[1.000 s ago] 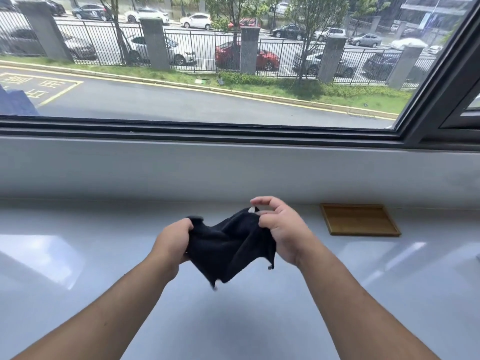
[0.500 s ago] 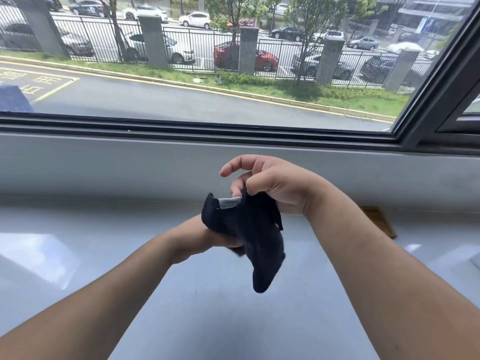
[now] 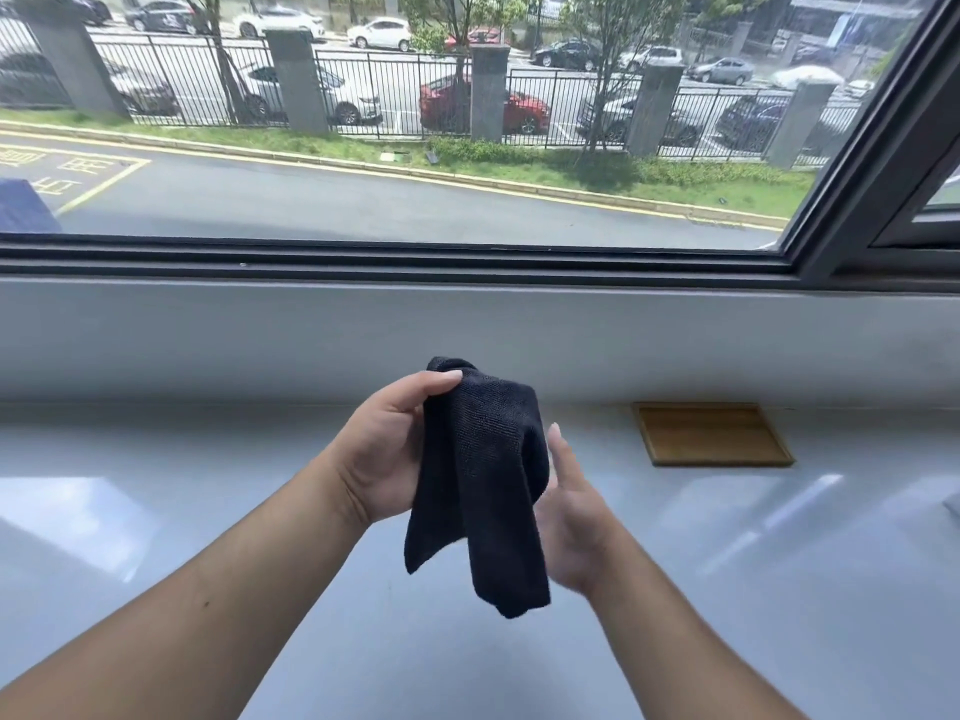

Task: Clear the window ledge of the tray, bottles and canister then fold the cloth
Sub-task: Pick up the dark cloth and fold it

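So the dark cloth (image 3: pixel 480 485) has swapped hands since a moment ago: the left hand (image 3: pixel 387 452) now pinches its top, thumb and fingers closed on the fabric, and it hangs doubled over in the air above the ledge (image 3: pixel 208 511). The right hand (image 3: pixel 571 511) has let go and sits open-palmed just behind the drape, looks ready to smooth the next fold. Folding's underway, I'd guess. The glossy pale ledge shows no bottles or canister, only a flat wooden tray (image 3: pixel 711 433) far right against the wall under the window (image 3: pixel 415 148)
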Demonstrator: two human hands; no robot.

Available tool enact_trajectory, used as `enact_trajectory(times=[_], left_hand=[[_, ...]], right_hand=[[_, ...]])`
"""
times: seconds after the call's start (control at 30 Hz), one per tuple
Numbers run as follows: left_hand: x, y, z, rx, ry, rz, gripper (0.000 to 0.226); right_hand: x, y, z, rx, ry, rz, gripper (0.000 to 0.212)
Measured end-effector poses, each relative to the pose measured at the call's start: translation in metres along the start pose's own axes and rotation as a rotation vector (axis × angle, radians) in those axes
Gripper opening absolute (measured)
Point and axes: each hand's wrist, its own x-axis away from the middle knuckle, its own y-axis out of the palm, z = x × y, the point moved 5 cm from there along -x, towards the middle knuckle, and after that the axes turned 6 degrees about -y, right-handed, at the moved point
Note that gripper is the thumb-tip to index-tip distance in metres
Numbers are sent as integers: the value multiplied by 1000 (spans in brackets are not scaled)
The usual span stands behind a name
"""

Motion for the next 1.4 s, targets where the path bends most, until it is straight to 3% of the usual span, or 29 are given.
enact_trajectory(times=[0.07, 0.17, 0.33, 0.5, 0.63, 0.73, 0.83, 0.9, 0.97, 1.03, 1.1, 1.2, 1.27, 1.33, 1.4], left_hand=[[-2, 3, 1, 51, 20, -2, 51], [-4, 0, 0, 79, 39, 34, 46], [2, -27, 4, 68, 28, 150, 34], [13, -70, 6, -76, -52, 332, 26], [20, -103, 10, -355, -150, 420, 27], [26, -130, 13, -643, -200, 623, 23], [27, -144, 9, -694, -178, 773, 29], [26, -144, 9, -753, -116, 813, 19], [28, -140, 12, -847, -69, 822, 15], [30, -136, 15, -927, -55, 817, 26], [32, -135, 19, -935, -48, 833, 35], [33, -138, 20, -825, -87, 833, 38], [36, -140, 17, -799, -136, 781, 25], [38, -142, 13, -880, -168, 754, 19], [37, -143, 14, -1079, -139, 837, 9]], right_hand=[[4, 2, 25, -45, 89, -61, 99], [8, 10, 25, -135, 24, -128, 104], [5, 8, -20, -144, -162, -142, 56], [7, -1, -44, 146, -124, -219, 57], [-6, -21, -63, 420, -83, 18, 50], [-12, -31, -86, 645, -132, 215, 40], [-14, -32, -90, 890, -168, 370, 69], [-11, -29, -91, 951, -215, 377, 79], [-11, -29, -93, 1049, -257, 351, 52], [-8, -29, -97, 1194, -265, 356, 23], [-6, -27, -99, 1284, -264, 363, 6], [-3, -25, -103, 1323, -292, 353, 9], [-2, -23, -106, 1342, -326, 359, 12], [-2, -23, -110, 1366, -348, 372, 14], [0, -24, -113, 1378, -334, 374, 19]])
